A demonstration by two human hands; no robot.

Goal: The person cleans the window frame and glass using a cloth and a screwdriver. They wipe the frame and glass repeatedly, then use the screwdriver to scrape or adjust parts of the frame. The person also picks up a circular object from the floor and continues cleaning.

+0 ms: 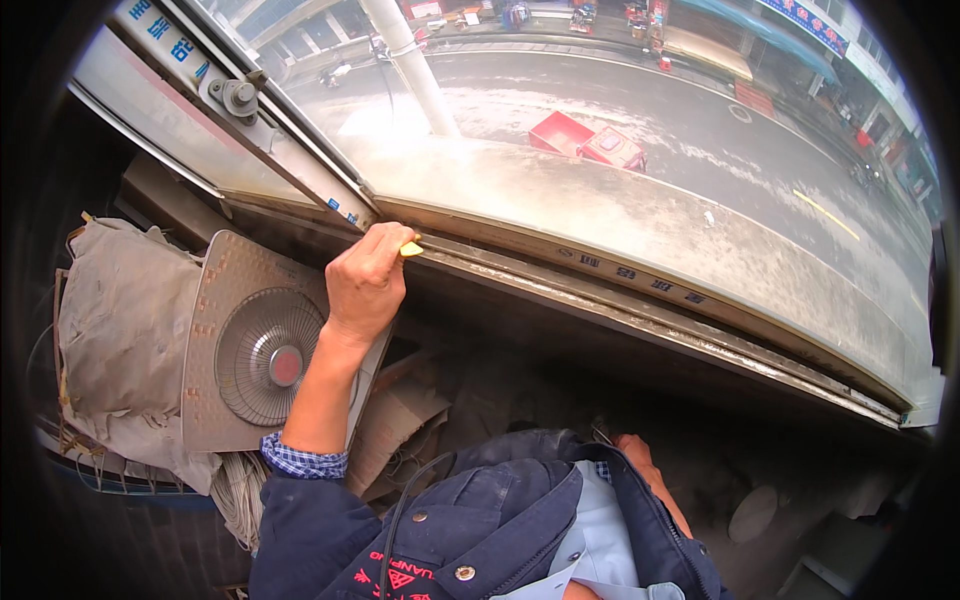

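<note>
My left hand (368, 275) is closed in a fist at the corner of the window frame. A small yellow piece (411, 248) sticks out of its fingers just above the sill track (560, 283); its kind cannot be made out. The upright frame bar (300, 165), with a metal latch (238, 97) on it, rises up and left from that corner. Low by my jacket, my right hand (634, 450) shows only in part. Its fingers are mostly hidden in shadow, and a thin shiny thing near them is too dim to name.
On the left stand a round-grilled electric heater (240, 350), a grey cloth-covered bundle (130, 330) and coiled cord (240, 495). A torn cardboard box (400, 425) lies below my left arm. Beyond the window, a ledge (640, 210) overlooks a street with a red cargo vehicle (590, 140).
</note>
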